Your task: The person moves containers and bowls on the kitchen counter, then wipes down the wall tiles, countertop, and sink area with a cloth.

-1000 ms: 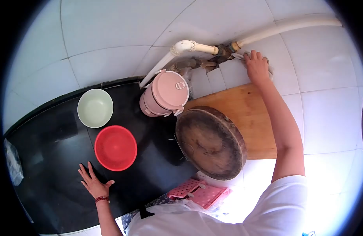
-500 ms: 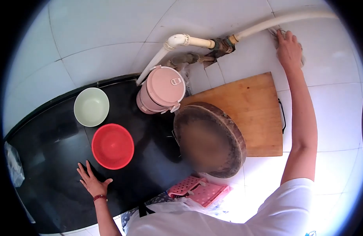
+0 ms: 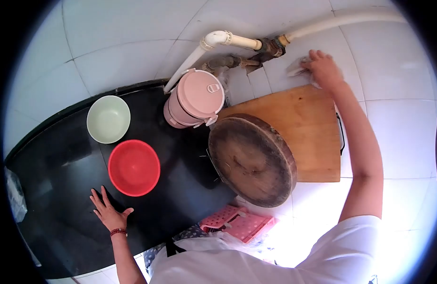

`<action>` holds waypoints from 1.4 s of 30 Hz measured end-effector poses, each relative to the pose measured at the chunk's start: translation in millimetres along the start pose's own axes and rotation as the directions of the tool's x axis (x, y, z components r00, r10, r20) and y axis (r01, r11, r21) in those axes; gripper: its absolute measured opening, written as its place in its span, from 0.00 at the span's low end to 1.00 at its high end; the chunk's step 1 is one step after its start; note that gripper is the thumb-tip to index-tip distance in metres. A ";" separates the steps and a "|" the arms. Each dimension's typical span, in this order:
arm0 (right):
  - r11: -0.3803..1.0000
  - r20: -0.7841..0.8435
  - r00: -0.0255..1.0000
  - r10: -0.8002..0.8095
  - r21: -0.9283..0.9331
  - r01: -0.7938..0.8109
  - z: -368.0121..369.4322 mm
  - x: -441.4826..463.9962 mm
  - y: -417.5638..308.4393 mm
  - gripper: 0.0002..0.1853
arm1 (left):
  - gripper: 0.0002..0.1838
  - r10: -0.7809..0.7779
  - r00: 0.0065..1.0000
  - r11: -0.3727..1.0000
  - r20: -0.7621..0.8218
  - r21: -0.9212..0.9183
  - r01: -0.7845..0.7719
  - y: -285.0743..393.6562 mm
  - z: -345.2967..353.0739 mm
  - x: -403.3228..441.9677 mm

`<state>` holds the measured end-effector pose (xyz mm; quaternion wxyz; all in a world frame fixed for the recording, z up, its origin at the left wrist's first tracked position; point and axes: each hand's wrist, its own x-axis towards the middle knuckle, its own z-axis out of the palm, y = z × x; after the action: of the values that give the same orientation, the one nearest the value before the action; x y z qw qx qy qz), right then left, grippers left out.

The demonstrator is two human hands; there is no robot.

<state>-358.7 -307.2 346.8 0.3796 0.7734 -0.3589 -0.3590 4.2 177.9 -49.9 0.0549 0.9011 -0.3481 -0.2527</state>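
My right hand [image 3: 324, 71] presses a pale greyish cloth [image 3: 296, 67] against the white tiled wall [image 3: 317, 45], below the white pipe and just above a wooden board. Its fingers are bent over the cloth, which sticks out to the left of them. On the black countertop [image 3: 71, 236], my left hand [image 3: 110, 217] lies flat with its fingers spread, holding nothing; a dark red bracelet circles the wrist. Nearest to that hand is a red bowl [image 3: 134, 168], and a pale green bowl [image 3: 108, 119] stands behind it.
A pink lidded food carrier [image 3: 199, 94] stands near the white pipe [image 3: 190, 61]. To its right, a round, thick chopping block [image 3: 247, 161] leans before the wooden board [image 3: 308, 132]. A pink dotted basket [image 3: 247, 225] sits below; a plastic bag [image 3: 15, 199] lies far left.
My right hand has moved left and down along the wall with the cloth. The left hand stays flat on the countertop. The view has shifted slightly.
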 end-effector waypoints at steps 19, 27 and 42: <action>0.995 0.072 0.996 -0.053 -0.080 0.058 17.8 23.3 -29.1 0.21 | 0.73 0.005 1.000 1.000 -0.019 0.022 -0.005 -3.8 1.0 1.3; 0.997 -0.136 0.988 0.076 -0.011 -0.078 -6.6 -1.4 24.1 0.21 | 0.73 -0.011 1.000 1.000 0.007 0.011 0.011 0.9 -3.0 1.6; 0.793 -0.045 0.823 -0.566 0.242 0.559 100.5 98.3 -82.4 0.16 | 0.73 0.003 1.000 1.000 -0.011 0.002 -0.003 -4.3 4.4 5.3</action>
<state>-371.0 -384.3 203.8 0.1521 0.8802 -0.1598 -0.4201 8.0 178.0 -57.1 0.0562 0.9020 -0.3495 -0.2472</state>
